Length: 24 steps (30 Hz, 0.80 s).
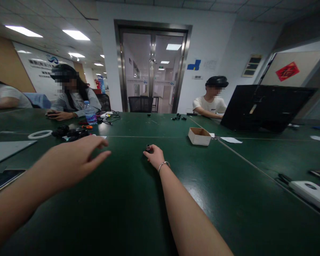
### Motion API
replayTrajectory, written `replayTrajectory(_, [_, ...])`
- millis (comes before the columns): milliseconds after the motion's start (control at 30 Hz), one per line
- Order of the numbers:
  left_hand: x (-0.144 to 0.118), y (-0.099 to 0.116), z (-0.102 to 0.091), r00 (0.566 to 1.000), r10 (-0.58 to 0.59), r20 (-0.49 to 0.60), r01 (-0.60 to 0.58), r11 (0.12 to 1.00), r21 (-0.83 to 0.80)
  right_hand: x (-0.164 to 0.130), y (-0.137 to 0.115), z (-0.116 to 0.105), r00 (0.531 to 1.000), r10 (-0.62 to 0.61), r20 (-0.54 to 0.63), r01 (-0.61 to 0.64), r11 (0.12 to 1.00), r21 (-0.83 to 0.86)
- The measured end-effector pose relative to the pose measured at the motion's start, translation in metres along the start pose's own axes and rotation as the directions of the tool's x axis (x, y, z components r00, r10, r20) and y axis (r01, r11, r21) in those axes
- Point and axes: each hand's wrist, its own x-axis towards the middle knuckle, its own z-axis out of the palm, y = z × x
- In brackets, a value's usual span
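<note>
A wide dark green table (138, 199) fills the view, and both of the person's bare arms stretch out over it. Beyond the right hand, to its far right, the back of a black laptop (264, 106) stands open, with a person in a white shirt (210, 105) seated just behind its left edge. Between the laptop and the right hand, an open cardboard box (199, 136) sits on the table with a slip of white paper (230, 140) beside it. Past the left hand's fingertips lie a heap of black parts (70, 133), a white ring (40, 134) and a water bottle (90, 112), in front of another seated person in a grey top (76, 99).

The left hand (73, 161) hovers palm down, fingers spread and loose, holding nothing. The right hand (156, 155), with a thin bracelet at the wrist, rests on the table with its fingers curled around a small round part (148, 147). That part sits at the fingertips, on the side away from the wrist; it looks dark and cylindrical with a paler metallic rim on top, though it is too small to tell more. The fingers pinch it lightly against the tabletop.
</note>
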Motion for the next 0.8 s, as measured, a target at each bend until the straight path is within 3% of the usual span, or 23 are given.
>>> replayTrajectory(67, [0.036, 0.022, 0.018, 0.989, 0.123, 0.079, -0.123, 0.992, -0.002, -0.001, -0.003, 0.0, 1.0, -0.001, 0.01, 0.001, 1.0, -0.01])
replayTrajectory(133, [0.073, 0.045, 0.047, 0.981, 0.18, 0.074, -0.174, 0.981, -0.08, 0.0, -0.003, 0.0, 1.0, -0.001, 0.006, 0.001, 1.0, 0.009])
replayTrajectory(267, [0.118, 0.072, 0.115, 0.986, 0.163, -0.018, -0.156, 0.9, -0.406, 0.004, 0.001, -0.002, 0.999, -0.041, -0.016, 0.041, 0.999, 0.0])
replayTrajectory(333, [0.125, 0.076, 0.144, 0.99, 0.14, -0.002, -0.109, 0.76, -0.64, 0.005, 0.002, -0.003, 0.996, -0.086, -0.036, 0.084, 0.996, -0.043])
replayTrajectory(433, [0.123, 0.074, 0.175, 0.997, 0.072, -0.001, -0.034, 0.453, -0.891, 0.005, 0.0, -0.004, 0.996, -0.076, -0.043, 0.075, 0.997, -0.019])
replayTrajectory(500, [0.12, 0.07, 0.19, 0.999, -0.04, 0.032, 0.042, 0.288, -0.957, 0.004, -0.001, -0.004, 1.0, -0.022, -0.018, 0.023, 0.997, 0.072])
replayTrajectory(567, [0.117, 0.065, 0.199, 0.99, -0.115, 0.087, 0.109, 0.201, -0.973, 0.004, -0.002, -0.005, 1.0, 0.02, 0.002, -0.02, 0.983, 0.18])
replayTrajectory(800, [0.115, 0.06, 0.2, 0.985, -0.067, 0.157, 0.158, 0.018, -0.987, 0.01, -0.001, -0.017, 0.999, 0.047, -0.005, -0.039, 0.882, 0.469])
